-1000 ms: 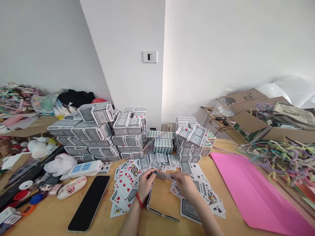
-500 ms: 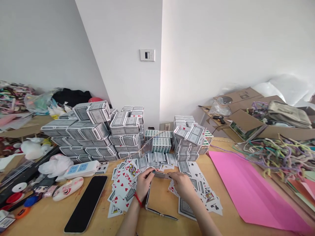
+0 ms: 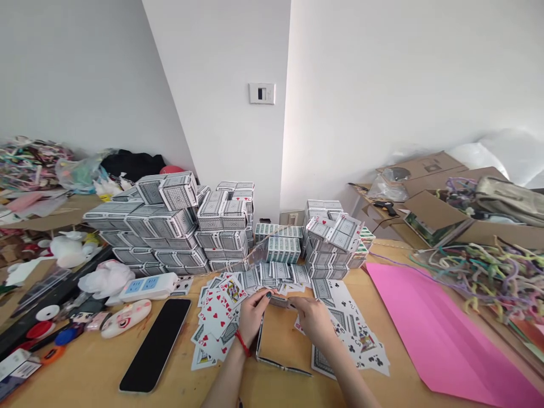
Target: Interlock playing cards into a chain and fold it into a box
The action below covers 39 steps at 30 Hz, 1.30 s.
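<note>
My left hand [image 3: 252, 313] has thumb and fingers pinched on the left end of a narrow strip of folded playing cards [image 3: 279, 302]. The fingers of my right hand [image 3: 315, 318] are closed at the strip's right end. A thin edging of folded cards [image 3: 284, 368] runs down beside my left wrist and along the near side, seen edge-on, outlining a rectangle with bare table inside. Loose playing cards [image 3: 216, 309] lie face up by my left hand. More loose cards [image 3: 355, 326] spread to the right, partly under my right forearm.
Stacked card-covered blocks [image 3: 148, 218] rise at the back left, with another stack [image 3: 329, 258] right of centre. Green-patterned card boxes [image 3: 284, 249] stand between. A black phone [image 3: 157, 345] and a white power strip [image 3: 148, 286] lie left, pink paper [image 3: 425, 323] and pipe cleaners [image 3: 488, 277] right.
The whole view has shifted slightly, so things appear a little further right. Both hands keep nearly the same hold on the strip of folded cards.
</note>
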Tool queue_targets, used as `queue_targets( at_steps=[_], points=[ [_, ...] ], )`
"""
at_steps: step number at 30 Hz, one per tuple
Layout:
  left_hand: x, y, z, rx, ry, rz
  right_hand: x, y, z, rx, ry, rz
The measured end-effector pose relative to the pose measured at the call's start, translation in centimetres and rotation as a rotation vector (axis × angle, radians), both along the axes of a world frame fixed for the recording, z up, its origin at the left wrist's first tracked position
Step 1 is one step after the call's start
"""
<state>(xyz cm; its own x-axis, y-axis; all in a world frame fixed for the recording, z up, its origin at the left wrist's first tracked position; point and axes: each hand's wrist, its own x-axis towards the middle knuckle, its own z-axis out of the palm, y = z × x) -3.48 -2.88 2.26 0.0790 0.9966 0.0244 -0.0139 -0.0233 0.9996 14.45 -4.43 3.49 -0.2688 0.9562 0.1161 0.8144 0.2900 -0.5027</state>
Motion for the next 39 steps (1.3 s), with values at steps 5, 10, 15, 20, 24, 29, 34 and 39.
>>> queue_targets(
  at_steps=[5,10,15,20,24,29,34,39],
  points=[
    [0.1,0.0,0.0,0.018,0.031,0.005,-0.7,0.0,-0.7,0.008,0.048,-0.002],
    [0.1,0.0,0.0,0.039,0.049,0.005,-1.2,0.0,-0.8,-0.066,0.060,-0.051],
    [0.1,0.2,-0.3,0.047,0.040,-0.001,-1.3,0.0,-0.5,-0.103,0.144,-0.066],
    [0.1,0.2,-0.3,0.060,0.043,-0.024,-0.7,0.0,0.0,-0.073,0.330,-0.011],
    [0.0,0.1,-0.3,0.058,0.038,-0.028,0.7,0.1,-0.2,-0.067,0.357,0.007],
    [0.0,0.1,-0.5,0.057,0.033,-0.038,2.3,0.3,-1.3,-0.091,0.335,-0.042],
    [0.0,0.1,-0.6,0.066,0.042,-0.034,2.3,0.5,-1.7,-0.051,0.361,-0.032],
    [0.1,0.1,-0.5,0.062,0.073,-0.044,1.7,0.3,-1.3,-0.058,0.352,-0.025]
  ],
)
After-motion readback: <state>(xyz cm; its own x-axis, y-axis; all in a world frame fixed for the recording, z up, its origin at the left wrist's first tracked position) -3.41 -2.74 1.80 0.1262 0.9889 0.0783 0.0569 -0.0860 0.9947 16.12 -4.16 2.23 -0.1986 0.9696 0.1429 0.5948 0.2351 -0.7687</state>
